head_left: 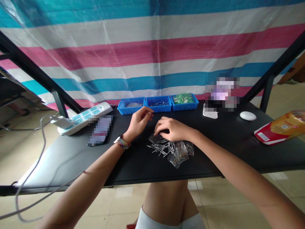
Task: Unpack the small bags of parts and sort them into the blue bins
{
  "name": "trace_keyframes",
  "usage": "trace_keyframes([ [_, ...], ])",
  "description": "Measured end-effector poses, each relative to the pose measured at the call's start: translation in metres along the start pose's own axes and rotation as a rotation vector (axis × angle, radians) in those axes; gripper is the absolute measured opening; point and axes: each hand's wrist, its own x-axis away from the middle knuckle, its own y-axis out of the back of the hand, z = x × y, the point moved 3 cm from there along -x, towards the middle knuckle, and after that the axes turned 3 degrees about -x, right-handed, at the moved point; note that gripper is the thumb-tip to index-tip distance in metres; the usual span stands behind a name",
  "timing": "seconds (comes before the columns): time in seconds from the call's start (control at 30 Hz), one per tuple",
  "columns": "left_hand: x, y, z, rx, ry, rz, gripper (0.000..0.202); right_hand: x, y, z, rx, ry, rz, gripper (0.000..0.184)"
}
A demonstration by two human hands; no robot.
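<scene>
The left hand (139,122) hovers just above the black desk (226,143), a short way in front of the middle blue tray (159,104). Its fingers (146,112) are curled in narrow, thumb against fingertips; whether anything sits between them is too small to tell. A woven bracelet (122,142) circles that wrist.

The right hand (170,128) lies just beside the left one, palm down, at the far edge of a heap of thin metal pins (159,148). Its fingers (160,126) are bent down onto the heap and touch one of the small clear bags (178,156); whether they grip it I cannot tell. The pins lie loose and crossed near the front middle of the desk, and the bags (some with brownish parts inside) lie partly over them on the right.

Along the back edge three trays stand side by side: the left blue tray (131,106) with pale contents, the middle one with metal bits, and the right blue tray (185,101) with green pieces. A white power strip (83,118) lies at the back left, a white round puck (248,115) at the back right, and an orange packet (281,127) at the right edge.
</scene>
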Motion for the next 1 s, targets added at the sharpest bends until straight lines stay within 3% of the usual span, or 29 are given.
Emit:
trace_keyframes([
  [0.1, 0.0, 0.0, 0.0, -0.012, -0.004, 0.001, 0.018, 0.002, -0.006, 0.006, 0.001, 0.005, 0.053, 0.041],
  [0.23, 0.0, -0.001, 0.001, -0.014, 0.002, 0.012, 0.018, 0.004, -0.007, -0.002, 0.151, -0.062, 0.043, 0.034],
  [0.43, 0.001, -0.001, 0.004, -0.029, 0.01, 0.037, 0.02, 0.001, -0.006, -0.018, 0.086, -0.162, -0.165, 0.015],
  [0.57, 0.004, 0.001, -0.005, -0.138, -0.126, -0.016, 0.02, 0.001, 0.003, -0.031, -0.175, -0.274, -0.417, 0.014],
  [0.63, 0.006, 0.004, -0.014, -0.257, -0.259, -0.076, 0.024, 0.001, 0.007, -0.037, -0.409, -0.34, -0.527, 0.022],
  [0.7, 0.007, 0.003, -0.023, -0.358, -0.378, -0.052, 0.029, 0.001, 0.01, -0.041, -0.631, -0.381, -0.587, 0.036],
  [0.83, 0.008, -0.002, -0.031, -0.433, -0.495, 0.09, 0.027, 0.001, 0.013, -0.039, -0.874, -0.417, -0.617, 0.051],
  [1.0, 0.007, -0.004, -0.025, -0.328, -0.415, 0.026, 0.015, 0.0, 0.011, -0.034, -0.762, -0.432, -0.56, 0.039],
])
